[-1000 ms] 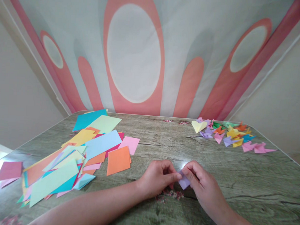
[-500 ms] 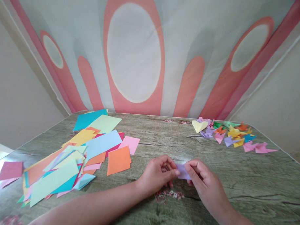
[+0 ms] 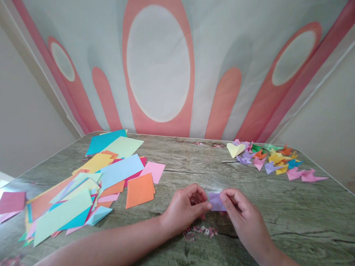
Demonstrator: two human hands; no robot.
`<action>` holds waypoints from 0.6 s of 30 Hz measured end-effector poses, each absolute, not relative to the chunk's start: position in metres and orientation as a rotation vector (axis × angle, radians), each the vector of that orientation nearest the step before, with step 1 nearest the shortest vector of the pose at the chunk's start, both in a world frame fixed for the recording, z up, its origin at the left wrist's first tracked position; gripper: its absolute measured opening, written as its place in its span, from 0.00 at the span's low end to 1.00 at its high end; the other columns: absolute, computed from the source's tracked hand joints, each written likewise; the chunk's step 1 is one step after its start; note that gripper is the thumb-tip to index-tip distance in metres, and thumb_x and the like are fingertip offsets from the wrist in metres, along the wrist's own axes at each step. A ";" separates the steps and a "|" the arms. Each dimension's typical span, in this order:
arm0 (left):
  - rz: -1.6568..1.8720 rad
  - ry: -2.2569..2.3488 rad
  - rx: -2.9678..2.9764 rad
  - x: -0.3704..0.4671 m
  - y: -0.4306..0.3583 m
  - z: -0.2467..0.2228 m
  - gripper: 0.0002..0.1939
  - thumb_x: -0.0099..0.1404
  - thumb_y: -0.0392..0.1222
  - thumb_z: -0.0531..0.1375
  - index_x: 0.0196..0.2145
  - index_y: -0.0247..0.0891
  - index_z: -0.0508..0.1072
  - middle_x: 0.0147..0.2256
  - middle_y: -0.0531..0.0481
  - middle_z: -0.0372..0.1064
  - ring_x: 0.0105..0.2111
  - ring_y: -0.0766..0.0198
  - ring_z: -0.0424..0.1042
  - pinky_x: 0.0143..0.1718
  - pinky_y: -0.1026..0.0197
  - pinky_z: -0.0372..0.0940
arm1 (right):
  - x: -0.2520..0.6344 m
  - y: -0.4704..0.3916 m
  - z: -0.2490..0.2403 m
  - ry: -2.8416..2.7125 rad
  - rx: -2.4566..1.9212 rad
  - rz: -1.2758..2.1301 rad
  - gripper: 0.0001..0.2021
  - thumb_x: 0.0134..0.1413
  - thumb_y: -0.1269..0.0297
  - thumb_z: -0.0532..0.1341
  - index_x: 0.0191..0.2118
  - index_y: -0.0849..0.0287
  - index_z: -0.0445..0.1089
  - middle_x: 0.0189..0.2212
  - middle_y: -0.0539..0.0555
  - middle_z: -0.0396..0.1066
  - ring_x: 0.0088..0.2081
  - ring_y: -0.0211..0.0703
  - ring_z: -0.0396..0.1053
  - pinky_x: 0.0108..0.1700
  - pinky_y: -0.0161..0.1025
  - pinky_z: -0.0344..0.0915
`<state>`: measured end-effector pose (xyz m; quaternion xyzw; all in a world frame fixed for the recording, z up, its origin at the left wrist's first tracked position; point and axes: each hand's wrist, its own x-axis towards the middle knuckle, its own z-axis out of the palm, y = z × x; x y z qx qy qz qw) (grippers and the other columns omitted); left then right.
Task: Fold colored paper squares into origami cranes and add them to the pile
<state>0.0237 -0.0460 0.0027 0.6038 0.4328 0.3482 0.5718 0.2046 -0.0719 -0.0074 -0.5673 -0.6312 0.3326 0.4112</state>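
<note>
A small purple paper (image 3: 216, 202) is held between my two hands, right of the middle of the table. My left hand (image 3: 189, 206) pinches its left edge between thumb and fingers. On the right edge, the thumb and fingers of my right hand (image 3: 243, 215) are closed on the paper. The lower fingers of both hands are partly hidden. A flower pattern (image 3: 204, 230) on the wood-look table (image 3: 187, 176) shows just below the paper.
Loose coloured sheets (image 3: 64, 218) overlap across the left side, with an orange square (image 3: 140, 190) nearest my left hand. Several folded paper figures (image 3: 278, 156) and a pale yellow folded piece (image 3: 235, 149) lie at the back right. A patterned cloth (image 3: 209, 45) rises behind the table.
The fingers of my right hand have shifted slightly on the paper, and a little more of its purple surface shows. My left hand has hardly moved.
</note>
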 end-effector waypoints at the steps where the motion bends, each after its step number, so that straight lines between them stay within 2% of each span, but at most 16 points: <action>1: 0.823 1.024 1.434 0.024 -0.046 0.003 0.11 0.57 0.44 0.63 0.32 0.35 0.67 0.26 0.54 0.67 0.21 0.69 0.68 0.23 0.68 0.61 | 0.204 -0.072 -0.007 -1.602 -1.423 0.820 0.13 0.62 0.52 0.52 0.35 0.55 0.65 0.26 0.48 0.66 0.28 0.40 0.65 0.30 0.34 0.61; 11: 0.863 1.060 1.526 0.022 -0.048 0.004 0.10 0.57 0.42 0.63 0.34 0.35 0.68 0.28 0.53 0.69 0.23 0.69 0.68 0.24 0.67 0.61 | 0.204 -0.074 -0.003 -1.646 -1.391 0.812 0.13 0.62 0.53 0.52 0.32 0.56 0.65 0.24 0.47 0.63 0.26 0.38 0.63 0.29 0.33 0.59; 15: 0.859 1.083 1.650 0.021 -0.048 0.006 0.08 0.58 0.41 0.62 0.35 0.35 0.72 0.27 0.52 0.70 0.25 0.68 0.69 0.28 0.66 0.62 | 0.204 -0.074 -0.004 -1.660 -1.391 0.827 0.14 0.62 0.53 0.52 0.32 0.56 0.66 0.24 0.47 0.63 0.26 0.38 0.62 0.29 0.34 0.58; 18: 0.856 1.123 1.715 0.020 -0.047 0.006 0.05 0.58 0.39 0.63 0.32 0.35 0.74 0.27 0.52 0.70 0.26 0.68 0.68 0.30 0.66 0.61 | 0.205 -0.075 -0.003 -1.680 -1.369 0.882 0.13 0.63 0.53 0.52 0.34 0.56 0.66 0.25 0.47 0.65 0.27 0.38 0.63 0.30 0.34 0.58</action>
